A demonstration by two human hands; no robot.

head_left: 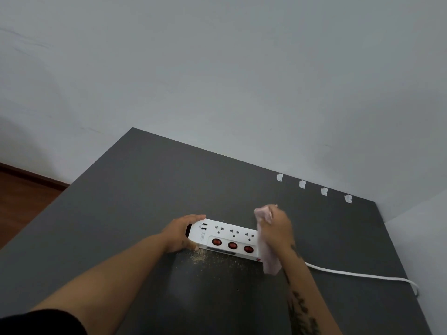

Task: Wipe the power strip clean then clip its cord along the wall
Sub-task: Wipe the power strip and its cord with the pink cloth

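Note:
A white power strip (228, 236) with three red switches and three sockets lies on the dark grey table (135, 189). My left hand (180, 232) grips its left end, fingers over the far side. My right hand (275, 226) holds a pale pink cloth (268, 259) pressed over the strip's right end, hiding that end. The white cord (358, 274) runs from under my right forearm to the table's right edge. Several white cord clips (302, 184) sit in a row where the table meets the wall.
Fine tan dust (212, 258) is scattered on the table just in front of the strip. A pale wall (217, 81) rises behind the table. Wooden floor (21, 197) shows past the table's left edge.

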